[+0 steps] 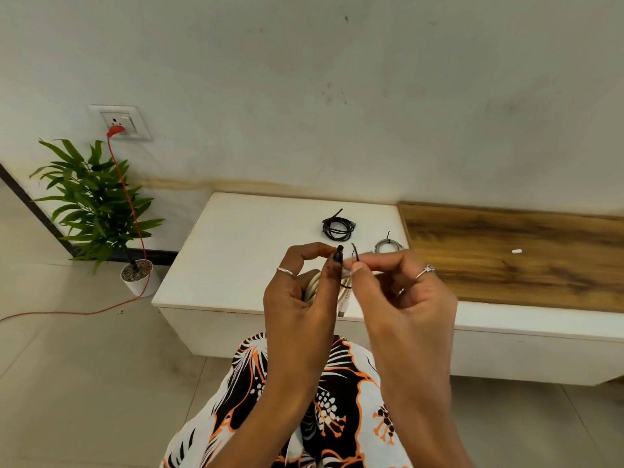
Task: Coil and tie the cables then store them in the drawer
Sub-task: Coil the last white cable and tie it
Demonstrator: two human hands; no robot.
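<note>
My left hand holds a coiled white cable in its palm and pinches one end of a thin black tie between thumb and forefinger. My right hand pinches the tie's other end just to the right. The white cable's plug hangs down between the two hands. Farther back on the white cabinet top lie a coiled black cable with a tie sticking out of it and a coiled grey cable, partly hidden behind my right fingers.
A wooden panel adjoins the white top on the right, with a small white piece on it. A potted plant stands on the floor at left. A red cord runs from the wall socket down across the floor.
</note>
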